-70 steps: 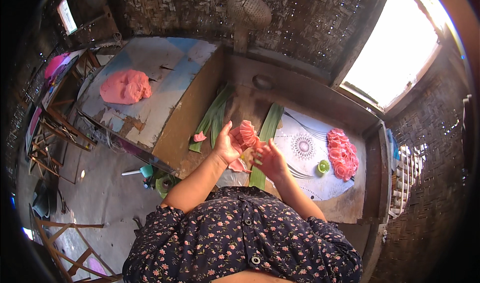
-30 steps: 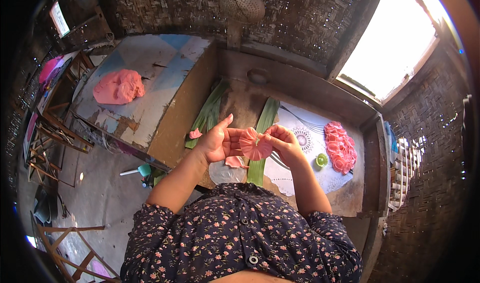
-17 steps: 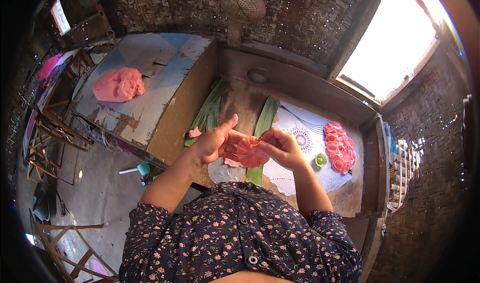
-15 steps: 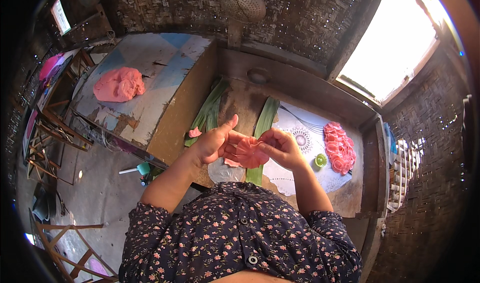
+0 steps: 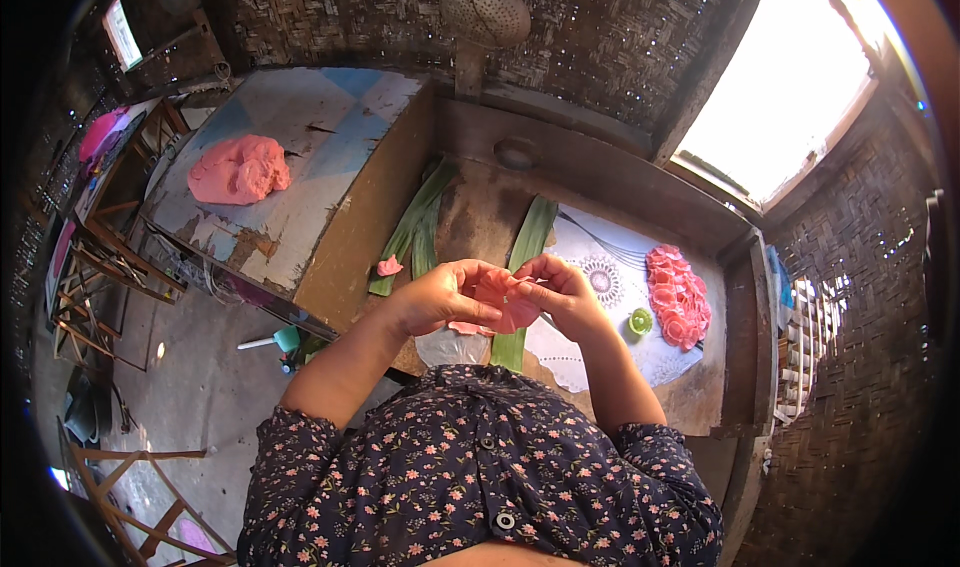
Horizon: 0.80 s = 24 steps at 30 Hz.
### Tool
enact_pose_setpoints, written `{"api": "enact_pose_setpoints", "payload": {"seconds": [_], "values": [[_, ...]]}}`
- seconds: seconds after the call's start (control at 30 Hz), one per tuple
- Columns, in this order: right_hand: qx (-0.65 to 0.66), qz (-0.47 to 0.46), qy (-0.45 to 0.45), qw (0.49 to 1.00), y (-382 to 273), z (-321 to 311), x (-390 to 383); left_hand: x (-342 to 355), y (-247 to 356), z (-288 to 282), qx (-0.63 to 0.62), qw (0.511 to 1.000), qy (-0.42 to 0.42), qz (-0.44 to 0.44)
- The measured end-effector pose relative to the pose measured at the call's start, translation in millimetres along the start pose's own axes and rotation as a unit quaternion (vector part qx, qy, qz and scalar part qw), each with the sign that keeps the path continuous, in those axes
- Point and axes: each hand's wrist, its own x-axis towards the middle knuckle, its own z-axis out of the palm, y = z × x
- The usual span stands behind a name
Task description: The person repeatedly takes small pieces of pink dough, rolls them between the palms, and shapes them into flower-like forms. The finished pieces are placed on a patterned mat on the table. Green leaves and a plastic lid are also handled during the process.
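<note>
Between my two hands is a thin, round, frilled pink dough piece point(image 5: 516, 314), shaped like a flower. My left hand point(image 5: 447, 295) pinches its left side between thumb and fingers. At the upper right edge, my right hand point(image 5: 562, 295) grips it with thumb and fingertips. Below them, another pink dough scrap point(image 5: 468, 328) lies by a clear plastic sheet point(image 5: 448, 348), partly hidden by my left hand. A small pink dough lump point(image 5: 389, 266) rests on the long green leaves point(image 5: 413, 222) to the left.
Several pink dough flowers point(image 5: 680, 302) cluster on a white patterned sheet point(image 5: 575, 352), beside a small green cup-like piece point(image 5: 641, 321). A large pink dough mass point(image 5: 238, 170) sits on the raised worn table point(image 5: 330, 157) at left. One green leaf point(image 5: 537, 229) lies beyond my hands.
My left hand has turned; its thumb, raised before, now presses down on the pink dough piece. The piece has tilted and shows less of its face. My right hand keeps its hold.
</note>
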Motion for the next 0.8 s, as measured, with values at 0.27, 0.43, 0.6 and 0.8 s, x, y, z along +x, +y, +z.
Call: {"api": "enact_pose_setpoints", "payload": {"seconds": [0.27,0.43,0.6,0.8], "values": [[-0.025,0.044,-0.054,0.997,-10,1,-5,3,-2,-12,0.066,0.995,-0.064,-0.049],[-0.077,0.037,-0.047,0.995,-12,3,-7,2,0,-12,0.062,0.995,-0.066,-0.051],[-0.046,-0.003,-0.034,0.998,-7,4,-11,0,3,-6,0.003,1.0,-0.022,-0.01],[-0.061,-0.081,-0.023,0.995,2,8,-13,-1,5,-3,0.039,0.999,-0.013,0.013]]}}
